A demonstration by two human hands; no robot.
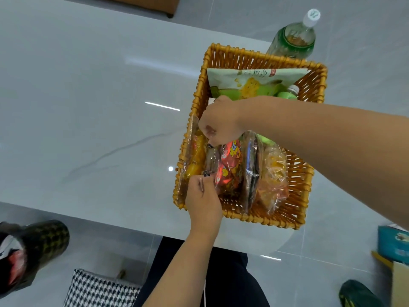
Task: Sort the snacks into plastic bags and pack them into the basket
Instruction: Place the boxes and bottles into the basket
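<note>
An orange wicker basket stands on the grey table. Inside it stand several clear plastic bags of snacks: one with yellow packets against the left wall, one with red packets in the middle, one with dark packets, and one with orange snacks to the right. My left hand pinches the near edge of a bag between the yellow and red ones. My right hand reaches in from the right and pinches the far top of that bag. A green snack pouch leans at the basket's far end.
A green drink bottle stands just behind the basket. A smaller green bottle sits in the basket's far right corner. A teal box lies at the right edge. Below the table are a houndstooth cushion and a dark cylinder.
</note>
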